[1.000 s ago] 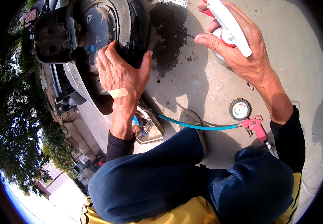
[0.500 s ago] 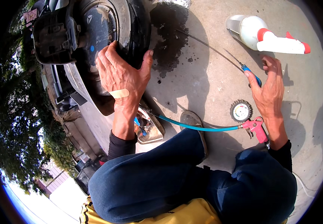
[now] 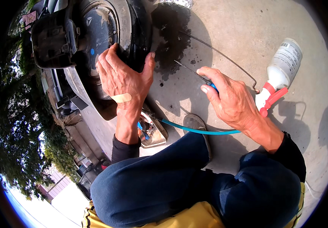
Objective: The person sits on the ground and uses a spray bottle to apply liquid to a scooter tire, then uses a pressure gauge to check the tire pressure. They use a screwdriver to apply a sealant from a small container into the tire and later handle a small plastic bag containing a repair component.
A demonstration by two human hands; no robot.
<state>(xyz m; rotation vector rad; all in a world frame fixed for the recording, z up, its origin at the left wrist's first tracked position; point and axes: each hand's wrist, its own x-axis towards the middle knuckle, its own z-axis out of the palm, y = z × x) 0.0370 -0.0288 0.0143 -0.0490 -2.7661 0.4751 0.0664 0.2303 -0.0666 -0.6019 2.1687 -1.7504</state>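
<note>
My left hand [image 3: 124,81], a plaster near its wrist, grips the black tyre [image 3: 139,22] beside the wheel's dark, scuffed centre [image 3: 99,32], thumb on the outer side. My right hand [image 3: 234,102] is closed on a blue-handled pointed tool [image 3: 213,86], its thin metal shaft angled up-left toward the tyre over a dark wet patch on the ground. Just right of that hand a white spray bottle [image 3: 283,62] with a red-and-white trigger head lies on its side. A long thin bent rod [image 3: 230,60] lies above the hand. A teal hose [image 3: 190,128] runs below, its right end hidden behind my right wrist.
Below the wheel is a tray [image 3: 154,135] with small tools. My shoe [image 3: 194,121] and bent knees fill the lower middle. Vehicle bodywork [image 3: 55,41] is at upper left, with trees, a low wall and a pale building beyond. The concrete ground [image 3: 249,22] stretches rightward.
My right hand has let go of the spray bottle, picked up the blue-handled tool and brought it leftward. The bottle now lies farther down and right, turned around. My left hand stays on the wheel.
</note>
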